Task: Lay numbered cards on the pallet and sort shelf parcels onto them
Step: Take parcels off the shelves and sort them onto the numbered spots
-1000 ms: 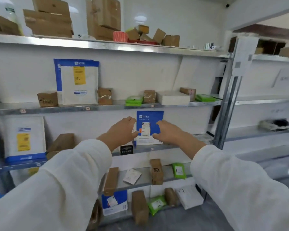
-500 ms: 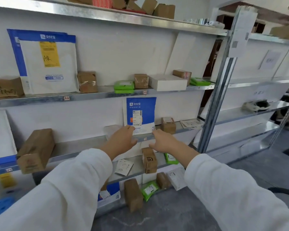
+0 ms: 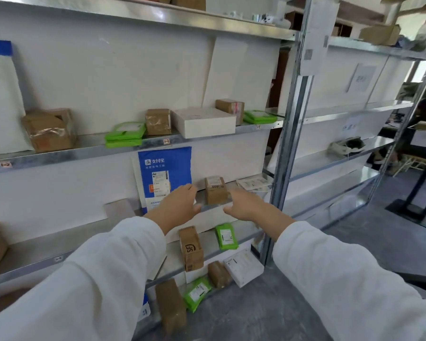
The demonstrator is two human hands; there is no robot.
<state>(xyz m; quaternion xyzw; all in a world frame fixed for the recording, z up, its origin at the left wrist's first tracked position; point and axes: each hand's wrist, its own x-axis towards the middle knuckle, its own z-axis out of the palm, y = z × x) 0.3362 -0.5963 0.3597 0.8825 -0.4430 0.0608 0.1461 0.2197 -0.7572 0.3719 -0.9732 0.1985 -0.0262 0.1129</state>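
Observation:
A small brown cardboard parcel (image 3: 215, 193) with a white label stands on the metal shelf (image 3: 59, 238), near the middle of the head view. My left hand (image 3: 180, 205) reaches in just left of it, fingers relaxed and holding nothing. My right hand (image 3: 244, 205) hovers just right of the parcel, also open and empty. Neither hand touches the parcel. A blue and white mailer (image 3: 165, 175) leans upright against the back wall, behind my left hand. No pallet or numbered cards are in view.
The shelf above carries green pouches (image 3: 124, 134), brown boxes (image 3: 158, 121) and a white box (image 3: 204, 121). Lower shelves hold a tall brown box (image 3: 191, 248), a green pouch (image 3: 226, 236) and more parcels. A steel upright (image 3: 289, 143) stands right of my hands; grey floor (image 3: 354, 242) lies beyond.
Both hands have shifted right, away from the blue mailer, and now flank the small brown parcel. The view has moved closer to the shelf and panned right.

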